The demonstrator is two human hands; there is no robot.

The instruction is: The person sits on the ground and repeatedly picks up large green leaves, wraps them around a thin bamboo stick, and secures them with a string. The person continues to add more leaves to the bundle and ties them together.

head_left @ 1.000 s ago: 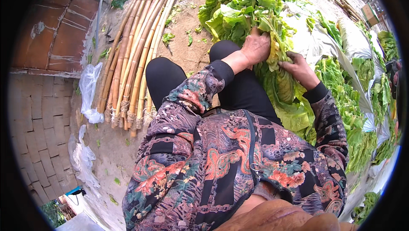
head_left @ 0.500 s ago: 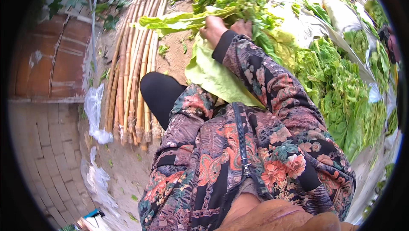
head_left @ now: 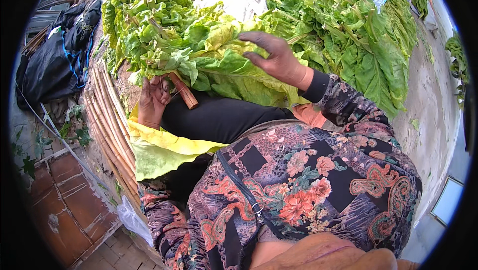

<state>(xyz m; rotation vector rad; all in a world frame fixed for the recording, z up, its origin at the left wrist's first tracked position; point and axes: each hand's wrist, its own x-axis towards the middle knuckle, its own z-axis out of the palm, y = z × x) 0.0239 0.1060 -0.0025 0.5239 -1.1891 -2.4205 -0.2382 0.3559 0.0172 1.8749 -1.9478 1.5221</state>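
The person wears a long-sleeved patterned jacket of dark cloth, black and deep purple, printed with large pink, orange and red flowers, green leaves, paisley curls and chain-like cream bands. Both sleeves carry the same print down to the wrists. A black cuff of an under-layer shows at the right wrist. A thin black strap with a small metal ring crosses the chest on a slant. The legs are covered by plain black trousers. The left hand and right hand are bare, without gloves or rings that can be made out.
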